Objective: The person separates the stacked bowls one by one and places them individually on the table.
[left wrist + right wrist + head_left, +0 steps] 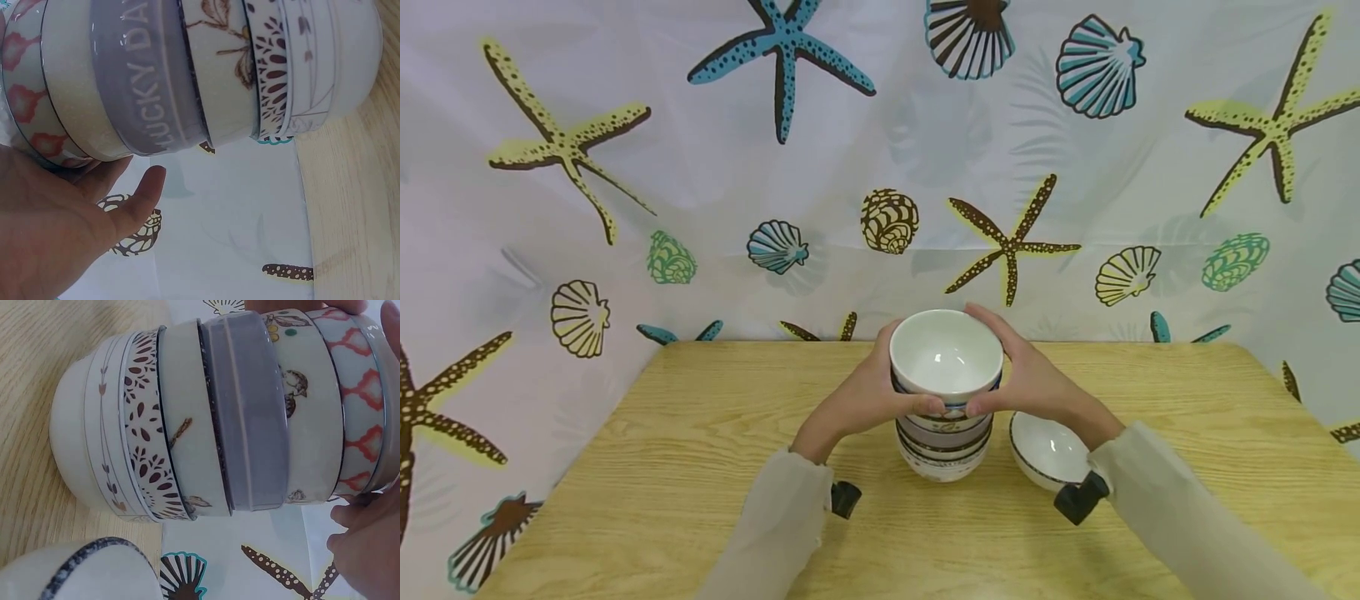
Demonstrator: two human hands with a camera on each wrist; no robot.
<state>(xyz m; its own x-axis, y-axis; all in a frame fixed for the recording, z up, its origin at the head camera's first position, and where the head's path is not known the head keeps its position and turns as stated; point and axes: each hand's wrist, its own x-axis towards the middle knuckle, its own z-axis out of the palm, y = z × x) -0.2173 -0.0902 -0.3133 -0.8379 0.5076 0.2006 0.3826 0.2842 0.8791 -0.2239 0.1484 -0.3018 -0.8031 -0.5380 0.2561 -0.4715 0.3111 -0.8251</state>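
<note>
A tall stack of bowls [943,467] stands on the wooden table, its white-lined top bowl [946,354] facing up. My left hand [872,392] grips the upper part from the left and my right hand [1032,377] from the right, thumbs in front near each other. In the left wrist view a grey-purple bowl [147,75] with raised lettering sits mid-stack, below red-patterned and cream bowls. The lowest bowl [69,425] appears to rest on the table in the right wrist view. Most fingertips behind the stack are hidden in the head view.
A single white bowl [1048,450] with a dark speckled rim stands right of the stack, beneath my right wrist. Behind the table [715,433] hangs a white cloth [835,183] printed with shells and starfish. Small black devices sit at both wrists.
</note>
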